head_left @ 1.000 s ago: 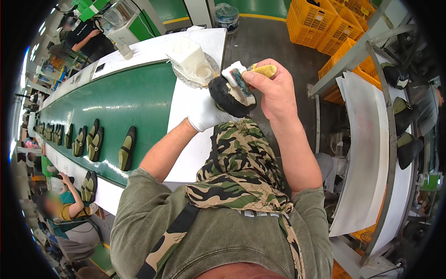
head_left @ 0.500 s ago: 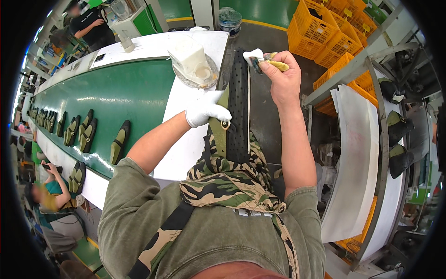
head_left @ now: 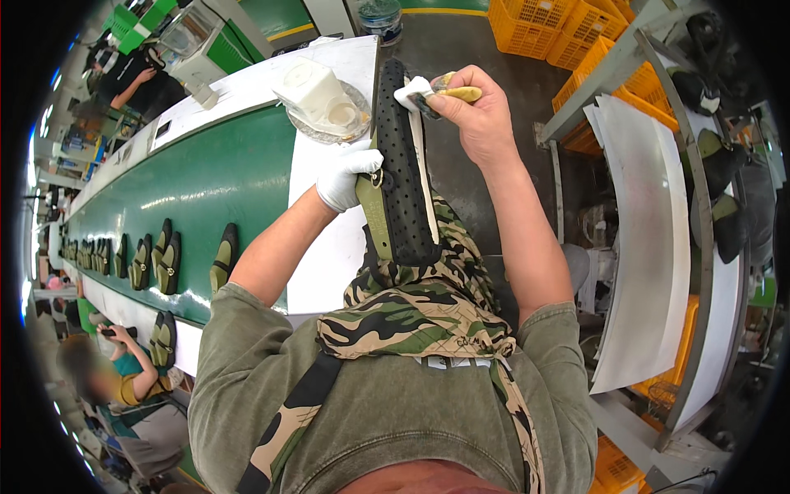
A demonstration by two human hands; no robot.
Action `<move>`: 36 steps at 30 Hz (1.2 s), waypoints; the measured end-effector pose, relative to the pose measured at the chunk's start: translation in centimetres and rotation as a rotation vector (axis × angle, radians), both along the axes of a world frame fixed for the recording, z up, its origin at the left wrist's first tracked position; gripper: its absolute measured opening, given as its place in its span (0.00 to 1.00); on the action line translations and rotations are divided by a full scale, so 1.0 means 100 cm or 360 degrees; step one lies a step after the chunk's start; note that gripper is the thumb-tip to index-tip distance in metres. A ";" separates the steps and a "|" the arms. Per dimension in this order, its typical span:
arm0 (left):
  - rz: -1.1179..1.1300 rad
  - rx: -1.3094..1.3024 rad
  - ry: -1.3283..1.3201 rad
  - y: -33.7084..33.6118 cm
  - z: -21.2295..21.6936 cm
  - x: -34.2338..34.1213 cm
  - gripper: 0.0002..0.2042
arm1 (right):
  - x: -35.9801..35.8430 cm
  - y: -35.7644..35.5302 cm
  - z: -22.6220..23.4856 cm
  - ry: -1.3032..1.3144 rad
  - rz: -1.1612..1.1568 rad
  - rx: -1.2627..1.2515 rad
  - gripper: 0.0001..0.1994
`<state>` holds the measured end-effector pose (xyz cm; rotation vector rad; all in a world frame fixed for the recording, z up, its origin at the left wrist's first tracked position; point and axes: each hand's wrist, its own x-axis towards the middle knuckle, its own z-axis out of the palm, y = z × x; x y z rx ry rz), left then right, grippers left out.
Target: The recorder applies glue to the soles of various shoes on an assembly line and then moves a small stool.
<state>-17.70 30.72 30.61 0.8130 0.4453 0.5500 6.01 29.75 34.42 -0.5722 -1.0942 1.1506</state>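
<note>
Beside the white tabletop (head_left: 306, 267), the left grip (head_left: 346, 177) is wrapped round a shoe (head_left: 405, 185); the right grip (head_left: 476, 115) pinches a tool (head_left: 413, 92) at its edge. Other shoes (head_left: 170, 265) line the green belt (head_left: 197, 177); yellow crates (head_left: 522, 29) stand beyond.

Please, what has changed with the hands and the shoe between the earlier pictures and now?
The shoe was turned from end-on to lengthwise, its black dotted face now showing. The right hand moved the white pad to the shoe's right edge, near its far end. Nothing was let go: the gloved left hand still holds the shoe. The white container stayed on the table.
</note>
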 end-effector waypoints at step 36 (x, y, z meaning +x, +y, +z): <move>-0.0433 0.0940 -0.0110 0.031 0.193 0.228 0.27 | 0.146 -0.142 -0.197 0.0624 -0.0610 -0.0321 0.11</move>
